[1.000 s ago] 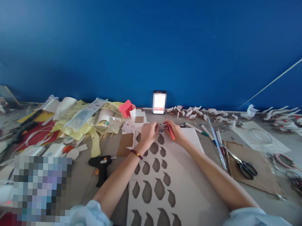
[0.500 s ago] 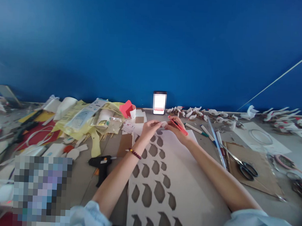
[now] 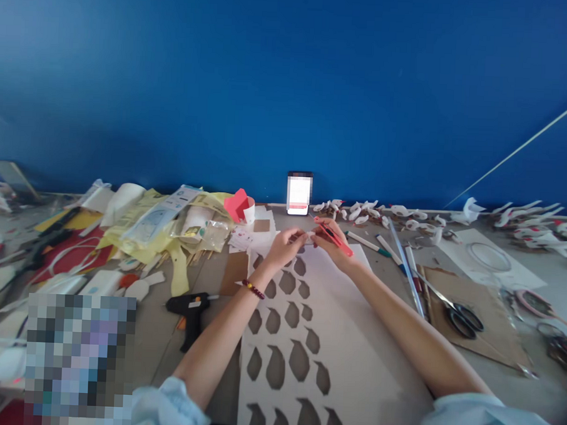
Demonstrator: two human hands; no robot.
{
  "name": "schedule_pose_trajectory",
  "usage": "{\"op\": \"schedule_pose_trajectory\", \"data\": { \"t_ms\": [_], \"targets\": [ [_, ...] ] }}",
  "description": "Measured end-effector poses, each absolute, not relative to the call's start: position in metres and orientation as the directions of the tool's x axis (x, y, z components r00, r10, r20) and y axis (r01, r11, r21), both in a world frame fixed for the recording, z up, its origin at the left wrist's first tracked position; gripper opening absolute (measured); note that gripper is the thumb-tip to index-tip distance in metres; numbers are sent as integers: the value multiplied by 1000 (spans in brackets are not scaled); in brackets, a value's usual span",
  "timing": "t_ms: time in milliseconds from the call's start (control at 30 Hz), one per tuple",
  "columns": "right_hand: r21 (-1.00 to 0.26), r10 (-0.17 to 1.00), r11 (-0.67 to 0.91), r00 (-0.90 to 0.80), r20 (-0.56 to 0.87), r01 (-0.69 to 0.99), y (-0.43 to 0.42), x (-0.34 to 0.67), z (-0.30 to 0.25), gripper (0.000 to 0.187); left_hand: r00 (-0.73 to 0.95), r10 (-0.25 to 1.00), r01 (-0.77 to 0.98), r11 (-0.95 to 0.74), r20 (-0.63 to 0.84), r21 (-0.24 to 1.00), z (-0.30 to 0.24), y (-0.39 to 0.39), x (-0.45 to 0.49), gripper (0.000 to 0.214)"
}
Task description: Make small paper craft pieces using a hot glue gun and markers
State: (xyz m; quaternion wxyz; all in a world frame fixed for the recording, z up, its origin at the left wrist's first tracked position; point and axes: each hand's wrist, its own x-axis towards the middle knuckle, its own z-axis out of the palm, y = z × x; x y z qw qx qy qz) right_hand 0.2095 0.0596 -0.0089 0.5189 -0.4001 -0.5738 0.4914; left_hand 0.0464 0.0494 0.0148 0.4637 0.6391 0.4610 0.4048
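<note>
Over the far end of a white sheet (image 3: 362, 347) with rows of bird-shaped cut-outs, my hands meet fingertip to fingertip. My left hand (image 3: 284, 247) is closed in a pinch on a small white piece (image 3: 309, 238), mostly hidden by the fingers. Fingertips of my right hand (image 3: 333, 251) touch the same piece from the other side. Across that right hand lies a slim red tool (image 3: 341, 242) with a dark part; its exact kind is unclear. A phone (image 3: 298, 194) with a lit screen stands upright behind the hands.
A black glue gun (image 3: 192, 309) lies left of the sheet, near yellow packaging (image 3: 137, 222). Scissors (image 3: 464, 320) rest on cardboard (image 3: 498, 334) at right, beside a clear ruler (image 3: 406, 268) and markers (image 3: 364, 241). Several white paper birds (image 3: 400, 211) line the blue wall (image 3: 289, 81).
The fingers of my left hand have curled and shifted slightly right, covering more of the white piece. My right hand has turned a little, the red tool with it.
</note>
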Motion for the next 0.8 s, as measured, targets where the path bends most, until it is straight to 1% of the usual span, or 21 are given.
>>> {"op": "schedule_pose_trajectory", "data": {
  "t_ms": [133, 200, 300, 400, 533, 600, 667, 800],
  "targets": [
    [-977, 968, 196, -143, 207, -88, 59, 210, -10, 40, 277, 955, 249, -180, 108, 952, 16, 49, 46, 34],
    [-978, 969, 190, -140, 202, -89, 59, 211, -11, 39, 268, 960, 251, -147, 78, 957, 15, 50, 45, 34],
    [-974, 968, 182, -150, 202, -134, 58, 212, -11, 38, 265, 964, 153, -51, 9, 987, 11, 52, 45, 31],
    [-968, 970, 172, -141, 199, -181, 59, 212, -12, 38, 277, 961, 47, 1, -13, 999, 8, 53, 46, 29],
    [-961, 968, 178, -136, 210, -211, 58, 211, -11, 39, 275, 960, 1, 45, -44, 999, 8, 54, 47, 28],
    [-959, 970, 151, -151, 190, -240, 57, 210, -8, 38, 297, 953, -21, 72, -62, 997, 9, 54, 48, 30],
    [-956, 975, 94, -171, 145, -277, 55, 210, -5, 36, 354, 932, -64, 104, -75, 993, 11, 53, 47, 31],
    [-933, 965, 0, -245, 94, -359, 53, 211, 0, 33, 443, 894, -140, 147, -70, 979, 14, 50, 46, 32]
  ]
}}
